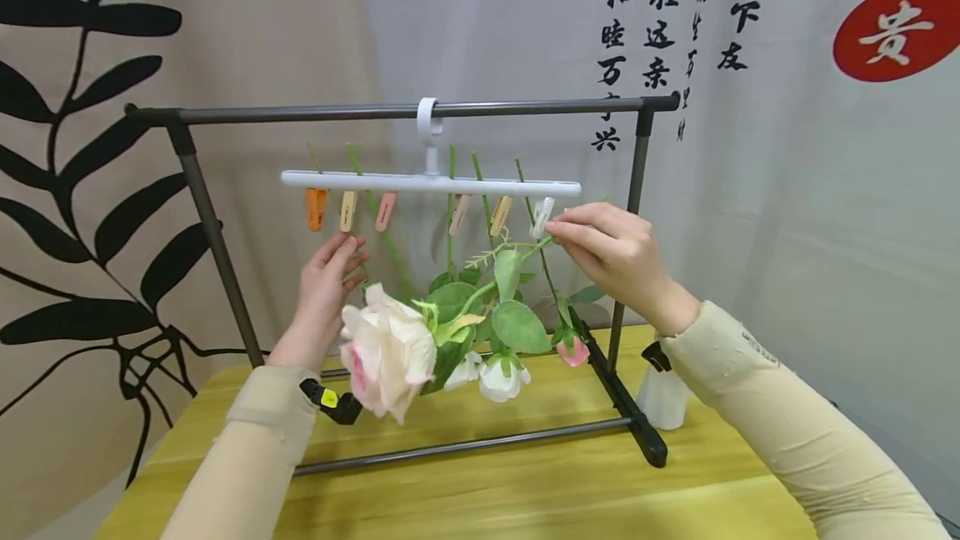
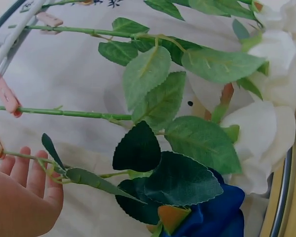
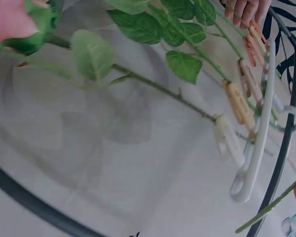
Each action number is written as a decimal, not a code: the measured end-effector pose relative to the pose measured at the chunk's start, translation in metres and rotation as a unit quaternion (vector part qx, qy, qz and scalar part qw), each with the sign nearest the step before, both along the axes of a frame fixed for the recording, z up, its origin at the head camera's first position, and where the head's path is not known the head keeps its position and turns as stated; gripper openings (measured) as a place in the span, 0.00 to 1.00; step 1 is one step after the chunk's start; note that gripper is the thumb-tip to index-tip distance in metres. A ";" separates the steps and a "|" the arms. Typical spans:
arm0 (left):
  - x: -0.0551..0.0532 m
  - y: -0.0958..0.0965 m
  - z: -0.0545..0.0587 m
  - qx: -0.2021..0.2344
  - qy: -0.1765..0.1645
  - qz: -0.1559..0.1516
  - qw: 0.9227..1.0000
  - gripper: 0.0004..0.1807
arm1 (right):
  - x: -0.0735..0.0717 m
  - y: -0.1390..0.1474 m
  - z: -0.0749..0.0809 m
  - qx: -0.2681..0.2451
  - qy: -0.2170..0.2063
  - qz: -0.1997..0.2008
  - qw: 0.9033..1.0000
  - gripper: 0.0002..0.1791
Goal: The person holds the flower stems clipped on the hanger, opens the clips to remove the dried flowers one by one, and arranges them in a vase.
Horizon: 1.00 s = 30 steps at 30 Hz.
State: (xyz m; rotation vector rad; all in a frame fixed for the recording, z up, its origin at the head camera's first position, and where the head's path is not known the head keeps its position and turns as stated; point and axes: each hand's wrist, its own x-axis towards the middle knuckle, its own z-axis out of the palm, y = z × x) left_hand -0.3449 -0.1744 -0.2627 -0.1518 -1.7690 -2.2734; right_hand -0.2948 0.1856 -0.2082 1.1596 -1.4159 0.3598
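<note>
At a white hanger [image 1: 431,183] with several clothespins, my left hand [image 1: 326,277] has thumb and index fingertip at the lower end of a yellow clothespin [image 1: 348,212]. The other fingers of that hand extend behind the stem clipped there, which bears a blue rose [image 2: 227,207]. My right hand [image 1: 615,248] pinches the green stem [image 3: 271,207] of a large pale pink rose [image 1: 386,348], beside the white clothespin [image 1: 542,217]. That rose hangs down to the left, in front of other clipped flowers. White roses [image 1: 502,377] and a pink rosebud [image 1: 573,350] hang head down.
A dark metal rack [image 1: 300,114] carries the hanger by its hook. The orange clothespin [image 1: 316,209] at the hanger's left end grips no stem. A white container [image 1: 663,398] with a black top stands on the yellow wood-grain table [image 1: 525,490] at the right, behind the rack's foot.
</note>
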 end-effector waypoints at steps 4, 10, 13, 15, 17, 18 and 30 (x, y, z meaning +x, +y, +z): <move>0.002 -0.006 0.000 0.031 0.004 0.005 0.999 0.30 | -0.003 0.007 -0.005 -0.025 -0.018 -0.004 1.000 0.09; -0.005 -0.012 -0.001 0.008 0.017 0.008 1.000 0.29 | -0.003 0.022 -0.012 -0.057 -0.036 -0.015 0.998 0.08; -0.007 -0.011 0.000 -0.007 0.025 0.004 1.000 0.30 | -0.002 0.033 -0.018 -0.070 -0.050 -0.029 0.996 0.06; -0.009 -0.008 0.001 -0.015 0.029 0.002 0.999 0.29 | -0.001 0.041 -0.022 -0.080 -0.062 -0.038 0.994 0.06; -0.009 -0.007 0.001 -0.022 0.031 0.003 0.999 0.27 | -0.001 0.049 -0.028 -0.090 -0.077 -0.043 0.992 0.08; -0.009 -0.006 0.002 -0.027 0.032 0.004 0.999 0.26 | -0.002 0.053 -0.031 -0.096 -0.085 -0.045 0.991 0.08; -0.003 -0.013 0.001 -0.035 0.045 0.012 0.998 0.13 | -0.016 0.079 -0.063 -0.208 -0.176 -0.060 0.960 0.13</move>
